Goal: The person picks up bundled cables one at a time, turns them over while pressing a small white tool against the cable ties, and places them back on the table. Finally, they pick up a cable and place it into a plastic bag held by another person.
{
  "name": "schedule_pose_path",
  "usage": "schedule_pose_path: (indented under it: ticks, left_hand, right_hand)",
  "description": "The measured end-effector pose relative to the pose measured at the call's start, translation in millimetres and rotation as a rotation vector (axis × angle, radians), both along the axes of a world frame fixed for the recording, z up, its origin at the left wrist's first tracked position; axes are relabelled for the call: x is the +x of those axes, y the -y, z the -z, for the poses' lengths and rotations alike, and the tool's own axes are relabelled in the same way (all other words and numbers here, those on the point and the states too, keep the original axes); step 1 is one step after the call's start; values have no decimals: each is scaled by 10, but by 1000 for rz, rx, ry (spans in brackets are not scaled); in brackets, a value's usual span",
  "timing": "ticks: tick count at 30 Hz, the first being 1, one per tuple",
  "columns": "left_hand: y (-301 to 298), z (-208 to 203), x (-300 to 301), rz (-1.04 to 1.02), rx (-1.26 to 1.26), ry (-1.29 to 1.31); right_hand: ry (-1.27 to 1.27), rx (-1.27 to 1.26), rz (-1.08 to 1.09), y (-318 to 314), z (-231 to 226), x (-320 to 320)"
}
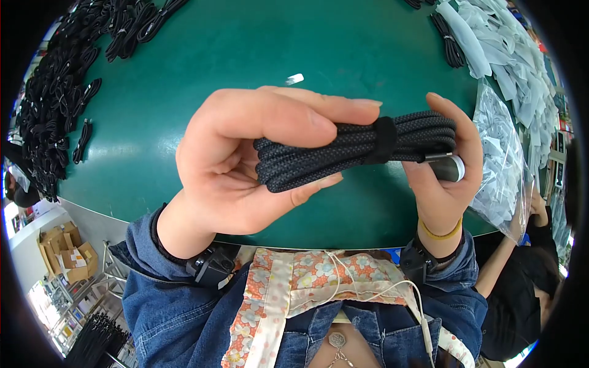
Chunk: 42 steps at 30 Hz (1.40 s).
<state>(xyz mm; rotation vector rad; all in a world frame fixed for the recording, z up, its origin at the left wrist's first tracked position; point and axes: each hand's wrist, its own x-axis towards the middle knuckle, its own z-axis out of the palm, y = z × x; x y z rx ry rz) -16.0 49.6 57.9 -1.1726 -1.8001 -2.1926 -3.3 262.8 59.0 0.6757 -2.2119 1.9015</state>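
A coiled black braided cable [319, 156] is held up before me, its loops bundled by a black strap [385, 140] round the middle. My left hand [227, 138] is closed round the left part of the bundle, fingers above and thumb below. A metal-tipped plug [438, 157] shows at the right end. There my right hand [451, 199] curls, its thumb and fingers near or against the cable's end. A small dark cylinder with a pale end [454, 168] sits in its grasp; what it is I cannot tell.
Many black coiled cables [46, 116] are heaped along the left of the green table [245, 49]. At the right lie pale plastic sleeves [509, 67], a clear bag [500, 159] and one coiled cable [448, 40]. A person [515, 294] sits at my right.
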Motion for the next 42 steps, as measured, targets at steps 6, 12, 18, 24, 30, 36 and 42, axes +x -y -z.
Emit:
schedule_pose_path:
  ticks: [6, 12, 18, 24, 30, 36, 42]
  left_hand:
    - [-8, -3, -46, -97, -135, -151]
    - [-123, -50, 134, 12, -69, 76]
    - [-284, 105, 282, 273, -337, 744]
    - [-297, -216, 352, 104, -330, 616]
    - [-165, -572, 484, 19, -459, 589]
    - [521, -815, 665, -369, -596, 491]
    - [1139, -2975, 174, -1160, -346, 25]
  right_hand:
    - [195, -307, -106, -47, -18, -88]
    - [118, 111, 171, 17, -154, 30]
    - [-62, 190, -27, 199, -185, 214]
    - [-89, 108, 198, 43, -348, 162]
    - [-183, 8, 255, 84, -584, 128]
    - [83, -1, 60, 246, -152, -64]
    - [52, 185, 211, -5, 198, -202]
